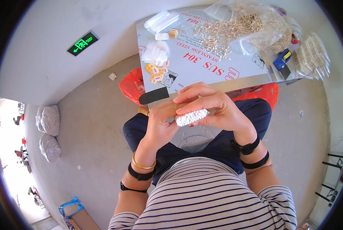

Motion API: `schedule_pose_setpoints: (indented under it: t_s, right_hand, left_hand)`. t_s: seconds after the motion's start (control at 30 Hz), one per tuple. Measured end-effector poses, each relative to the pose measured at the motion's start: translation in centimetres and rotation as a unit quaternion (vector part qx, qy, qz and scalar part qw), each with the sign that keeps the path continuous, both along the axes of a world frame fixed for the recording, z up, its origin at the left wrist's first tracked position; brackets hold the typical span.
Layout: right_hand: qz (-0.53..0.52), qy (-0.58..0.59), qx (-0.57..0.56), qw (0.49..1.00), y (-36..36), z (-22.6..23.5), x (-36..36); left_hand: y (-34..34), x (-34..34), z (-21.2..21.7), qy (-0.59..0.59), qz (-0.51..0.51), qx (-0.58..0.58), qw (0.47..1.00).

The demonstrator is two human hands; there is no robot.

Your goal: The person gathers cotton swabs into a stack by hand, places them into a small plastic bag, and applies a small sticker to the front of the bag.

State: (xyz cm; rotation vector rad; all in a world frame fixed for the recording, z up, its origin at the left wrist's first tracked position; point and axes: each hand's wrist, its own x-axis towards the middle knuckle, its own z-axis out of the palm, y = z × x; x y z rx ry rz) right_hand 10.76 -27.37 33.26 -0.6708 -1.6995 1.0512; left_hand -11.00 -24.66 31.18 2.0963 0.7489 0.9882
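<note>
Both my hands are raised over my lap, in front of the table edge. My left hand [160,122] and my right hand [210,107] together grip a tight bundle of small white pieces [191,117], with a brownish strip behind it. My right fingers curl over the top of the bundle; my left palm supports it from the side. A heap of thin metal pins [221,32] lies spread on the table [202,73] beyond my hands, partly in clear plastic bags.
Clear bags [162,21], white pieces [156,51] and small yellow-white items [156,73] lie at the table's left. A blue tool [282,59] and packed strips [311,55] sit at the right. A red bag [131,86] hangs below the table. Two grey sacks [48,132] stand on the floor.
</note>
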Motion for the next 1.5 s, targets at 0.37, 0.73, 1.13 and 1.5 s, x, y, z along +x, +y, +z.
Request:
schedule_pose_setpoints:
  t_s: [0.37,0.73,1.13,1.5]
  right_hand:
    - [-0.029,-0.085,0.126,0.988,-0.8,1.6,0.1]
    - [-0.069,-0.079,0.114,0.988,-1.2,1.5,-0.2]
    - [0.047,0.089,-0.113,0.989,-0.9,0.8,-1.8]
    - [0.099,0.130,-0.181,0.970,0.1,-0.1,-2.1]
  left_hand:
    - [-1.2,-0.6,0.3,-0.071,-0.033,-0.113,0.990]
    - [-0.4,-0.9,1.9,-0.014,-0.010,-0.050,0.999]
    - [-0.2,-1.0,1.6,-0.026,0.018,-0.007,0.999]
    - [0.0,-1.4,0.9,-0.019,0.035,0.030,0.999]
